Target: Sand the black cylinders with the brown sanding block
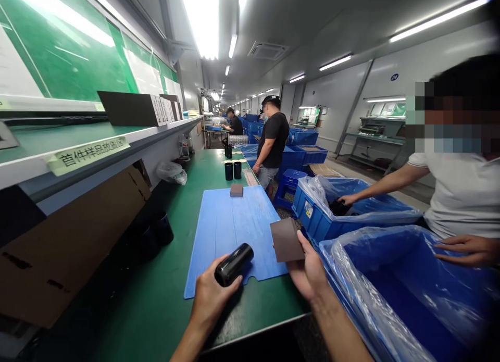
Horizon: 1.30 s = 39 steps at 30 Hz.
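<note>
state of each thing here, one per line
Black cylinder: tilted, gripped in left hand
Held brown block: gripped in right hand
Blue mat: flat on table
Other brown block: lying on mat
Two black cylinders past mat: upright
Labelled blue bin: open, lined
Ceiling lights: lit

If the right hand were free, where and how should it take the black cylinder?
Probably around the exposed far end, from the right: the left hand holds the black cylinder by its near end, and the far end angles away and rightward.
</note>
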Each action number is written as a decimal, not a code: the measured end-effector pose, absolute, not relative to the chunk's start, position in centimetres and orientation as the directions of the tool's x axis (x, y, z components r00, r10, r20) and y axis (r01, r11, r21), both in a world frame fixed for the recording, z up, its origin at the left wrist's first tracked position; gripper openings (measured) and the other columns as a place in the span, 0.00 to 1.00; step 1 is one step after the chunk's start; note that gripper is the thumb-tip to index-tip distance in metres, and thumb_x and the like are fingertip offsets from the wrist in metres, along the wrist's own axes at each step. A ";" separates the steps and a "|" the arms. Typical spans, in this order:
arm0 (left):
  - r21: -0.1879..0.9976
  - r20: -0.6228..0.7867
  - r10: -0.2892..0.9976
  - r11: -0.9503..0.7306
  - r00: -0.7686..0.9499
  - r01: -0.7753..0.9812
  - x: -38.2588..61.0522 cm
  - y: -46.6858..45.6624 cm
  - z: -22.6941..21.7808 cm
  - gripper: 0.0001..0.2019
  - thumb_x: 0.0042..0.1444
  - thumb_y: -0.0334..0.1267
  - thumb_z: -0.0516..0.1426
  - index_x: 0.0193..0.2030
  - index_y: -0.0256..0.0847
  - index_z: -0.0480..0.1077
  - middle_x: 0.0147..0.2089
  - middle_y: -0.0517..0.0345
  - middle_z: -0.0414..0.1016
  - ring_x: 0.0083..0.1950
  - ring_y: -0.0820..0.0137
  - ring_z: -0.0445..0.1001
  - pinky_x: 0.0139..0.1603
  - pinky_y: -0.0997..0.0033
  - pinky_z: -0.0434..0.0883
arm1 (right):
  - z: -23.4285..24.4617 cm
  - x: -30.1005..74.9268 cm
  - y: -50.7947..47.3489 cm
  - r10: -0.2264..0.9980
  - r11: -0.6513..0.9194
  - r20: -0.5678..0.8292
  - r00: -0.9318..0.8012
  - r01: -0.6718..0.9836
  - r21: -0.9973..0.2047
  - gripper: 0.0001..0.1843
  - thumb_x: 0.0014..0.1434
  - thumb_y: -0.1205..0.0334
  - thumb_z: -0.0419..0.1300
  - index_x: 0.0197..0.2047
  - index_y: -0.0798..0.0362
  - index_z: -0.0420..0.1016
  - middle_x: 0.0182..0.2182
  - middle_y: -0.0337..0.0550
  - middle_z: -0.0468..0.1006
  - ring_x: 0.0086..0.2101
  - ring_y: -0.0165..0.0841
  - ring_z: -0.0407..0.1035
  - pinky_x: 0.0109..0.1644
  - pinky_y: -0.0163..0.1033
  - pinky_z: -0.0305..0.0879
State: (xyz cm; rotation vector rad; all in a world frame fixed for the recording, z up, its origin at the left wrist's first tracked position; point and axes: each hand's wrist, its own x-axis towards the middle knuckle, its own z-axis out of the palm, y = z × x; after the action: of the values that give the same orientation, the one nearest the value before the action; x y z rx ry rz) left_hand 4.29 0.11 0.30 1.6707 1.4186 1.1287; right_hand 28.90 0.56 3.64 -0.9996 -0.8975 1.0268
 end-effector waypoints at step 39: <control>0.899 0.257 0.966 -0.234 -0.013 0.369 4.3 -0.2 -0.4 0.26 0.45 0.36 0.68 0.54 0.41 0.76 0.49 0.53 0.83 0.48 0.59 0.81 0.53 0.65 0.76 | 2.6 19.2 -0.9 0.865 0.348 0.478 -0.154 0.871 -0.348 0.25 0.72 0.62 0.44 0.70 0.50 0.63 0.69 0.50 0.60 0.69 0.47 0.51 0.63 0.59 0.58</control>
State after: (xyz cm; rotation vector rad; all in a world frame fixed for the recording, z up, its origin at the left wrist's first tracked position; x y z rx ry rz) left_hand 4.31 -0.25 -0.43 1.6525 1.4015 1.2455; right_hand 19.22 -0.94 2.61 -1.5077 -2.0052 -0.0131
